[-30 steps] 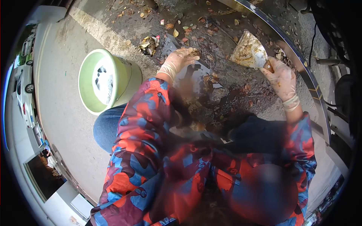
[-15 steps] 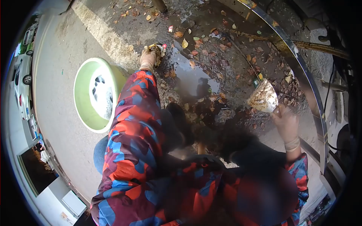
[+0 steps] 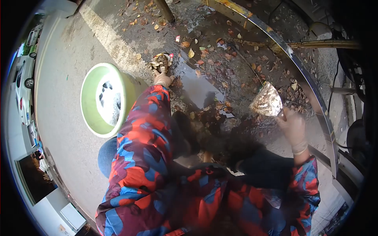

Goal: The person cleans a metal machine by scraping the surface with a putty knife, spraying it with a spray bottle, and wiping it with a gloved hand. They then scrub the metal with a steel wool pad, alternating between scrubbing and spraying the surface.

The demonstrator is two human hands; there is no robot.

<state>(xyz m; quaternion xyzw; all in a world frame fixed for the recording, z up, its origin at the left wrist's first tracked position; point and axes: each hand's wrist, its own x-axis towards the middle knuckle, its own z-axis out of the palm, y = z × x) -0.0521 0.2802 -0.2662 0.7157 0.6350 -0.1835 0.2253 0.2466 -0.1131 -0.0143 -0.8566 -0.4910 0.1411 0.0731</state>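
Observation:
My left hand, in a thin glove, reaches to the near edge of a muddy clump of debris on the wet ground. Its fingers are spread against the clump, not wrapped round it. My right hand, also gloved, grips a dirty metal scraper at its narrow end; the wide, mud-smeared blade points up and left over fallen leaves. Left of my left arm stands a light green bucket with whitish suds and dark things inside.
A puddle lies between my hands, among scattered leaves. A curved metal rail runs along the right, with a bamboo pole behind it. A post stands ahead. Parked cars are far left.
My left hand has drawn back from over the clump, which now shows more fully, and its fingers have opened. My right hand and the scraper have shifted slightly left.

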